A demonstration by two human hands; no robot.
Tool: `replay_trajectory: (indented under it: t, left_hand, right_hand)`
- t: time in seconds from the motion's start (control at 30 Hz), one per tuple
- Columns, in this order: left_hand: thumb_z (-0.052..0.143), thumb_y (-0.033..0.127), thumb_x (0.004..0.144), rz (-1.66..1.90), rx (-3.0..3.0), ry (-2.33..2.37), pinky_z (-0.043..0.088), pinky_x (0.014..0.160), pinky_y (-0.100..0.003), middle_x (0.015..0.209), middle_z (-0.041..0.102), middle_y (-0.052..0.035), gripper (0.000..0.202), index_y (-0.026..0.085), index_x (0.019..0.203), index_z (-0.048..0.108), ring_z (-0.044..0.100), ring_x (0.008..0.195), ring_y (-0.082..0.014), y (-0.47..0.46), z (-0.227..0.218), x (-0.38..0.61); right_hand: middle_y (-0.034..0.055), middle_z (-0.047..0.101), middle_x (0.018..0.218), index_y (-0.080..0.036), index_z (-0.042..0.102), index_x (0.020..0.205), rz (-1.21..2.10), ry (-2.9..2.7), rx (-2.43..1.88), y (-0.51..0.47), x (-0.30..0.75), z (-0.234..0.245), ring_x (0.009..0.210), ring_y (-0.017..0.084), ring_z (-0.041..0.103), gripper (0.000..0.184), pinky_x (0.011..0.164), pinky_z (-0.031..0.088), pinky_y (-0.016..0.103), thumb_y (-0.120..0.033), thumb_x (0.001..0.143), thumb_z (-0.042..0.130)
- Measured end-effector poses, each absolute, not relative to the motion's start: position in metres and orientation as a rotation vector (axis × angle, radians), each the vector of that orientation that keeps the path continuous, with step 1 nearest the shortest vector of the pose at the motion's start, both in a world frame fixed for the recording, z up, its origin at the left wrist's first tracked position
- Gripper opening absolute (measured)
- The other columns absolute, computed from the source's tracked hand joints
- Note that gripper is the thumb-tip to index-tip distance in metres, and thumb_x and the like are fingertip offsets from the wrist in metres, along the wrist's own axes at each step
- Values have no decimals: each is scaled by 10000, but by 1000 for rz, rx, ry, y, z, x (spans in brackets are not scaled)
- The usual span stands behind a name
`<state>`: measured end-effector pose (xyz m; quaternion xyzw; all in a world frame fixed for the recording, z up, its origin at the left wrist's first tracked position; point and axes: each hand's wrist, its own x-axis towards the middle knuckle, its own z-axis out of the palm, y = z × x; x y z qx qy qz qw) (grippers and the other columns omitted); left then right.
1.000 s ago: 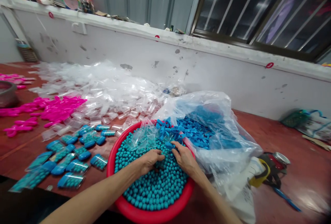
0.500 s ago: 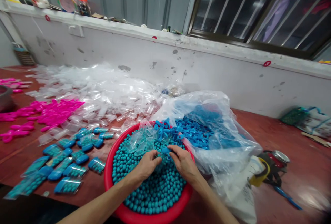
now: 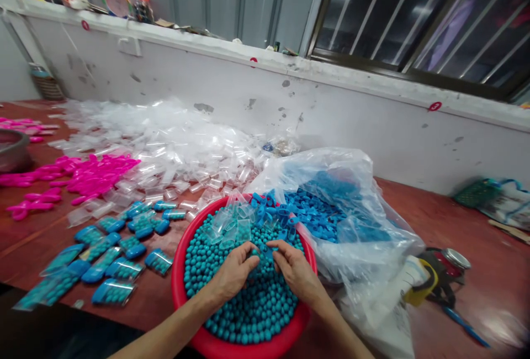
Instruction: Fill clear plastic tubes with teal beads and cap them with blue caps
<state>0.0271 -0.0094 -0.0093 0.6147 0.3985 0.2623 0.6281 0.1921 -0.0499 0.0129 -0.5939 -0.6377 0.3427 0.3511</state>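
A red basin point(image 3: 179, 287) full of teal balls point(image 3: 256, 309) sits at the table's near edge. Both my hands work over its middle. My left hand point(image 3: 234, 273) and my right hand point(image 3: 295, 270) have fingers curled and pinched together around a small blue piece with a clear sleeve point(image 3: 261, 257), fingertips almost touching. Several empty clear sleeves point(image 3: 232, 225) and blue caps point(image 3: 276, 216) lie on the balls at the basin's far side.
A large clear bag of blue caps point(image 3: 331, 210) lies right of the basin. Filled teal packs point(image 3: 120, 243) lie left, with pink pieces point(image 3: 91, 174) and a heap of clear sleeves point(image 3: 165, 138) behind. A metal bowl point(image 3: 12, 152) is far left; a jar and cutter point(image 3: 439, 276) right.
My hands have drawn closer together over the balls, the fingertips now meeting around the small blue piece. The view shifted slightly.
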Motion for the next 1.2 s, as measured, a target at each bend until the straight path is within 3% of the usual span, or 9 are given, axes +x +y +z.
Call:
replay_trajectory:
  t: [0.1,0.3,0.4,0.5,0.63,0.83,1.0,1.2]
  left_hand:
    - [418,364,761,619,1433,932,315,374,-173,594,425,63,191,186,826,445,402,453,-76,-10,-8,25]
    - [427,313,765,653,1534,959,336,485,-195,564,376,73,140,185,801,473,369,498,-84,-12,1,24]
    - [433,287,766,683,1646,966,344,542,-203,601,405,61,134,182,815,499,383,556,-96,-15,5,22]
    - [421,283,777,705,1688,957,356,573,-206,655,441,47,135,180,807,503,406,603,-103,-16,6,20]
    - [394,318,796,691,1575,950,360,502,-195,621,404,60,158,187,827,477,404,544,-93,-14,4,20]
    - [434,336,787,683,1473,864,334,417,-164,617,377,70,185,179,880,462,387,483,-63,-14,-3,23]
    - [453,361,771,675,1321,824,347,367,-171,665,474,52,374,181,1088,372,442,428,-66,-17,-5,25]
    - [474,336,750,718,1191,888,341,346,-162,614,467,63,419,157,1118,388,444,391,-60,-19,2,28]
  right_hand:
    - [-51,438,514,-202,596,935,995,-1661,-1534,-49,199,13,453,95,410,236,435,318,200,-275,819,403]
    - [-108,344,483,-213,477,973,1349,-1338,-1428,-48,197,19,315,56,273,266,304,284,175,-382,769,485]
    - [-114,358,448,-208,485,935,1362,-1398,-1475,-49,188,20,295,59,285,238,297,273,174,-360,754,507]
    - [-70,462,485,-200,536,878,1199,-1589,-1565,-53,192,22,362,79,387,175,354,292,182,-336,791,469]
    - [-23,520,553,-194,580,725,928,-1829,-1607,-59,205,27,517,112,476,219,483,344,205,-319,824,431]
    - [-62,454,563,-212,489,975,1043,-1577,-1518,-55,188,20,433,89,392,203,435,310,201,-328,862,367]
    - [-83,382,536,-214,413,727,1075,-1392,-1409,-49,167,11,399,70,331,185,410,285,193,-341,859,381]
    - [-66,390,533,-201,417,632,908,-1423,-1492,-48,163,15,479,86,360,258,462,294,199,-341,848,406]
